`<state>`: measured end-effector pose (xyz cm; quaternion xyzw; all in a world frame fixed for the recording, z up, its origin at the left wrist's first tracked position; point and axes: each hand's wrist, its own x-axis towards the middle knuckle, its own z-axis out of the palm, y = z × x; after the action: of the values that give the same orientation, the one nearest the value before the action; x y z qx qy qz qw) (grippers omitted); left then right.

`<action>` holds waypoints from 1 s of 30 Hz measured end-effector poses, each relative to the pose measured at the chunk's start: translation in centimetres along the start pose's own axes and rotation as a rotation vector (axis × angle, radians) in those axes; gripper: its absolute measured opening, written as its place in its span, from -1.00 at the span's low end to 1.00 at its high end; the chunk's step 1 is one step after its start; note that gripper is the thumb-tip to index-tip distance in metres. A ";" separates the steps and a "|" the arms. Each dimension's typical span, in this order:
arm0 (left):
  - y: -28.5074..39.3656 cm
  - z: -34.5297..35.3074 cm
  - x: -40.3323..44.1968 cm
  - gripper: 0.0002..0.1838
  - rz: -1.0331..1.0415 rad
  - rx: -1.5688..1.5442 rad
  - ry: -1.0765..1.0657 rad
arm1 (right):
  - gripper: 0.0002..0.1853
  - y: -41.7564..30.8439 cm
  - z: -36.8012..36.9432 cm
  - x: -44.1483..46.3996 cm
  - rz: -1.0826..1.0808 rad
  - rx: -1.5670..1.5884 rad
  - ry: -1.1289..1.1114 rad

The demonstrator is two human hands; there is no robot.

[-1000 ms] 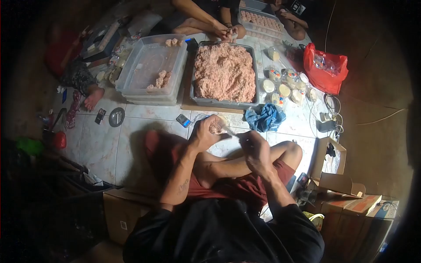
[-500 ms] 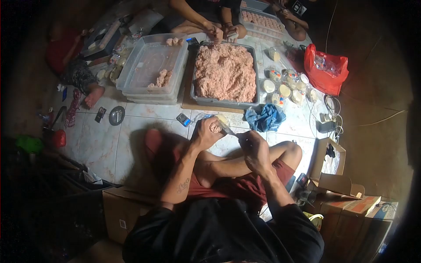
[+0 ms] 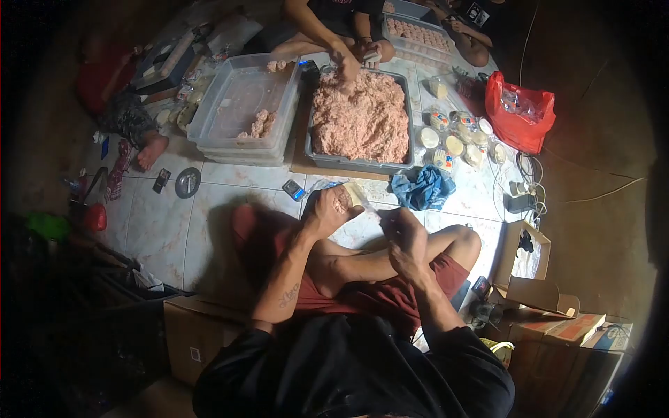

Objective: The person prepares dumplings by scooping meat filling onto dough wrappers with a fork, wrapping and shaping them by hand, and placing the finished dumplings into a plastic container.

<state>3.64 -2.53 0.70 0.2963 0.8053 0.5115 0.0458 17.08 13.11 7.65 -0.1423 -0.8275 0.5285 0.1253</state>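
My left hand (image 3: 326,214) is curled round a pale dumpling wrapper (image 3: 356,190) with a lump of pink minced meat (image 3: 342,202) in it. A flat, thin-bladed tool (image 3: 370,206), blurred, reaches from my right hand (image 3: 405,237) toward the wrapper. My right fingers are closed round its handle, which is mostly hidden; whether it is a knife or a spatula I cannot tell. Beyond my hands stands a grey tub (image 3: 359,166) heaped with minced meat (image 3: 366,129). Another person's hand (image 3: 346,73) reaches into the far side of that meat.
Left of the meat, a clear plastic tub (image 3: 237,143) holds a few filled pieces. On the right are a blue cloth (image 3: 423,188), several wrapper stacks (image 3: 454,145) and a red bag (image 3: 523,125). A small digital device (image 3: 294,189) lies near my left hand. Cardboard boxes (image 3: 557,348) stand at lower right.
The other person's hand has moved down into the minced meat. My hands stay nearly in place, with the blade shifted slightly at the wrapper's edge.
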 end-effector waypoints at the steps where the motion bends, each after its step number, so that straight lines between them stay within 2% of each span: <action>1: -0.3 0.2 0.0 -0.59 0.002 -0.001 -0.003 | -0.92 0.6 0.4 0.4 -0.107 -0.062 -0.062; 2: -0.6 0.5 0.1 -0.60 0.015 0.066 0.009 | -0.92 0.9 0.7 0.6 -0.214 -0.124 -0.124; 4: -0.5 -0.4 0.4 -0.61 0.027 0.136 0.030 | -0.92 -0.5 0.0 0.7 -0.191 -0.160 -0.100; 6: -0.1 -2.6 0.0 -0.60 0.026 -0.149 -0.152 | -0.90 -1.9 -1.2 0.3 0.019 -0.064 -0.063; 7: 0.1 -2.5 0.2 -0.64 0.150 -0.234 -0.064 | -0.88 -2.7 -1.4 0.3 -0.025 -0.041 0.007; 8: 0.1 -2.2 0.4 -0.64 0.151 -0.235 -0.066 | -0.88 -2.4 -1.1 0.5 -0.024 -0.042 0.010; 10: -0.7 -1.2 0.4 -0.66 -0.049 0.057 -0.190 | -0.85 -1.4 -0.3 0.9 -0.224 -0.130 -0.142; 11: -3.7 0.4 0.1 -0.69 -0.029 0.148 -0.152 | -0.85 -1.5 -0.1 1.0 -0.256 -0.175 -0.127; 12: -3.8 0.4 0.2 -0.69 -0.024 0.151 -0.147 | -0.85 -2.0 -0.3 1.1 -0.264 -0.175 -0.125; 13: -4.0 0.4 0.2 -0.71 -0.107 0.075 -0.156 | -0.84 -3.0 -0.7 1.1 -0.260 -0.201 -0.104; 15: -3.5 -0.1 0.8 -0.70 -0.265 -0.247 -0.342 | -0.84 -3.9 -0.9 0.8 -0.247 -0.249 -0.105; 16: -1.5 -0.7 0.9 -0.70 -0.264 -0.249 -0.345 | -0.84 -3.2 -0.9 0.9 -0.244 -0.251 -0.103; 18: 1.3 -1.7 1.0 -0.75 -0.105 0.108 -0.133 | -0.83 -1.8 -0.6 1.2 -0.335 -0.291 -0.146; 19: -0.5 -1.0 0.8 -0.69 -0.088 0.099 -0.049 | -0.86 -1.8 -1.2 1.2 -0.352 -0.346 -0.142; 20: -1.3 -1.6 0.7 -0.69 -0.091 0.103 -0.038 | -0.91 -2.1 -1.6 0.9 -0.237 -0.300 -0.078; 22: 0.3 -3.5 0.3 -0.64 0.087 -0.305 -0.100 | -0.95 -3.1 -2.2 0.7 -0.216 -0.201 0.023; 24: -1.4 -1.9 0.2 -0.61 0.039 -0.225 -0.142 | -0.95 -2.2 -1.3 0.9 -0.168 -0.188 -0.016; 25: -1.3 -0.9 0.4 -0.61 0.081 -0.047 -0.042 | -0.96 -1.3 -0.5 1.0 -0.189 -0.181 -0.061; 27: -0.2 -0.9 0.9 -0.62 0.104 -0.083 -0.040 | -0.97 -0.8 0.2 1.2 -0.255 -0.144 -0.066; 28: 1.1 -2.4 0.6 -0.62 0.088 -0.292 -0.079 | -0.97 -1.2 -0.1 1.3 -0.265 -0.147 -0.068; 30: 0.0 -3.3 0.3 -0.60 0.165 -0.374 -0.055 | -0.95 -2.0 -1.0 0.4 -0.064 -0.017 0.065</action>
<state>2.13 -4.99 2.38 0.3612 0.6679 0.6458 0.0799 16.91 13.33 9.90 -0.1340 -0.8316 0.5121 0.1680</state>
